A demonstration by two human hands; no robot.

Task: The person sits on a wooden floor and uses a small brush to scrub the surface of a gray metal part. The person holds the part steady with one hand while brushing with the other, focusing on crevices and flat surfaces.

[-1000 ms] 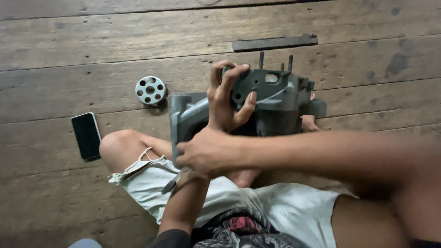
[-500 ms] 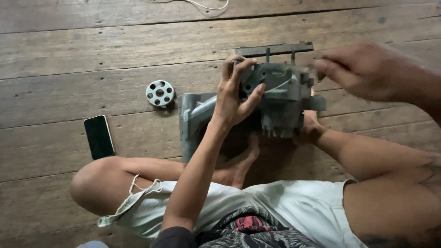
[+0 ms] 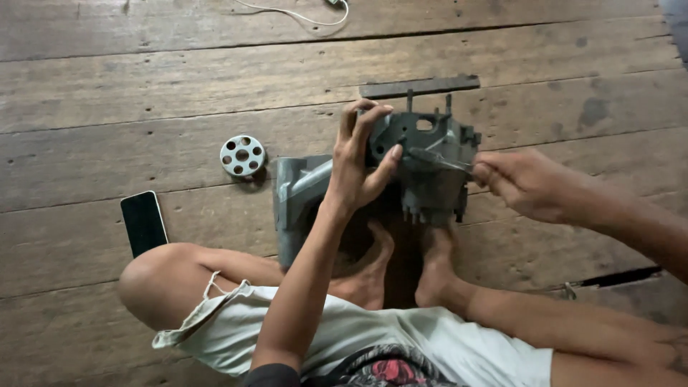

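A grey metal machine housing [image 3: 430,168] stands on the wooden plank floor [image 3: 143,107], braced between my bare feet [image 3: 401,265]. My left hand [image 3: 362,161] grips the housing's left side, fingers wrapped over its top edge. My right hand [image 3: 527,183] comes in from the right and is shut on a thin metal tool [image 3: 437,159], whose tip rests against the housing's upper face. A grey L-shaped part [image 3: 297,193] of the machine lies to the left of my left hand.
A round perforated metal wheel [image 3: 242,155] lies on the floor left of the housing. A black phone [image 3: 143,222] lies farther left by my knee. A flat dark metal bar [image 3: 419,87] sits behind the housing. A white cord [image 3: 301,14] is at the top edge.
My right hand moved from my lap, up over the right of the housing, then down to its right side, now pressing a thin tool against it. My left hand kept its grip.
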